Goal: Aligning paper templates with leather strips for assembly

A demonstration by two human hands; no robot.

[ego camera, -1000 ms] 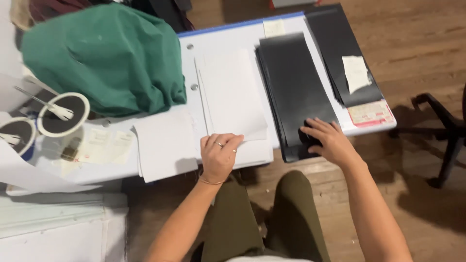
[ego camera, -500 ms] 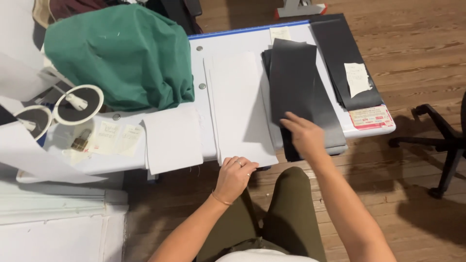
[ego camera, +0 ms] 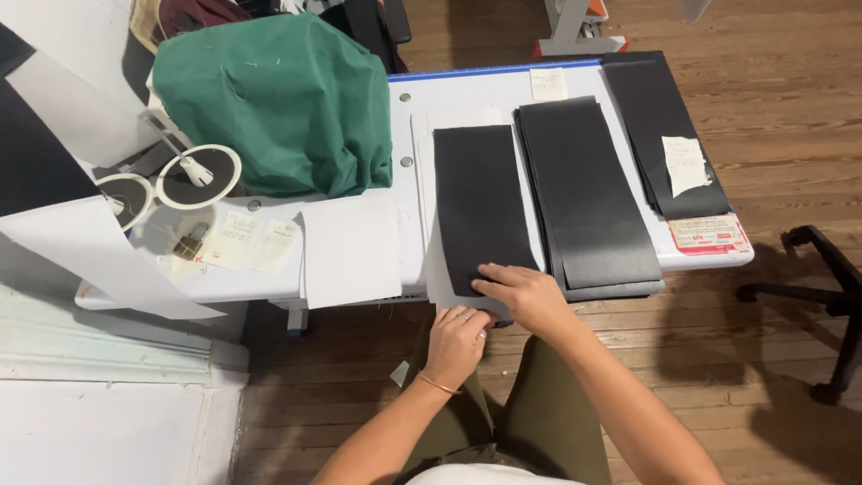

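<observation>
Black rectangular fabric strip lies on white paper sheets at the white table's near edge. Right hand presses flat, fingers extended, on its lower end; left hand pinches the near edge.

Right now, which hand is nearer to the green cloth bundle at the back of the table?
Left. The left hand sits at the table's near edge, under the black sheet; the right hand rests on that sheet, farther from the green cloth bundle.
</observation>
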